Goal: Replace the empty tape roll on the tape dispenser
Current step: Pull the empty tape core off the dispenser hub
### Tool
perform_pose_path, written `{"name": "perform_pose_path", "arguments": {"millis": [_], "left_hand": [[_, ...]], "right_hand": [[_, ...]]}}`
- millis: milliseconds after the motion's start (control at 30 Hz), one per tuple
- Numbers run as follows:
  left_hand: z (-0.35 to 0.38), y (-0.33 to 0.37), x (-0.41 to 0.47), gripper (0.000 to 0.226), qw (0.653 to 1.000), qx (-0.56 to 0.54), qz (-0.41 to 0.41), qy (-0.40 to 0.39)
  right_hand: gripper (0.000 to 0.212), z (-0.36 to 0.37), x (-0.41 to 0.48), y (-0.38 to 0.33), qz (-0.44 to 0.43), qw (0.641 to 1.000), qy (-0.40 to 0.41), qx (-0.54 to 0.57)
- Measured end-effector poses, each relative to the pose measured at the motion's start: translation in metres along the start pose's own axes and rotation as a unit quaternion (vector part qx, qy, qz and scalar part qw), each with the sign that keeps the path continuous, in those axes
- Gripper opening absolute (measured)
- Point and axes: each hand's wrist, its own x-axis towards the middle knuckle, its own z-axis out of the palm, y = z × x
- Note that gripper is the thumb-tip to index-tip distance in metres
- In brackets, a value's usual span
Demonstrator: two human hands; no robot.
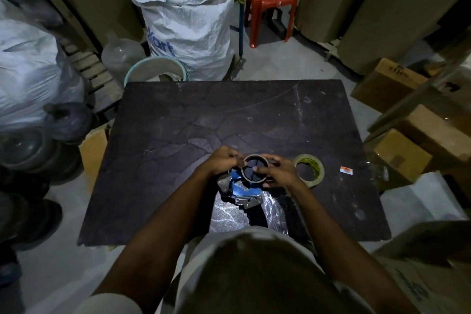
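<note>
I grip the empty core (255,170) on the blue dispenser (238,187) with left hand (222,163) and right hand (279,172) closed; a fresh roll (309,170) lies near the tabletop's (178,120) right edge.

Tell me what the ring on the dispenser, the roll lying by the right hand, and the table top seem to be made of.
Ring: likely cardboard, matte grey-brown, thin-walled, no tape visible on it.
Roll: clear, yellowish glossy plastic tape, probably on a cardboard core.
Table: dark hard board, perhaps laminate or coated wood; dull, scratched, cracked surface.
Dispenser: blue body, shiny metal plate.
</note>
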Motion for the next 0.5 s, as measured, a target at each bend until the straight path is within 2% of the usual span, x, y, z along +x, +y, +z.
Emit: {"name": "perform_pose_path", "arguments": {"millis": [200, 500], "left_hand": [[0.001, 0.003, -0.003, 0.012, 0.999, 0.027, 0.008, 0.017], [-0.004, 0.013, -0.009, 0.016, 0.995, 0.091, 0.005, 0.036]], "right_hand": [[0.049, 0.004, -0.01, -0.007, 0.02, 0.999, 0.007, 0.041], [0.047, 0.015, -0.014, -0.016, 0.028, 0.998, 0.035, 0.049]]}}
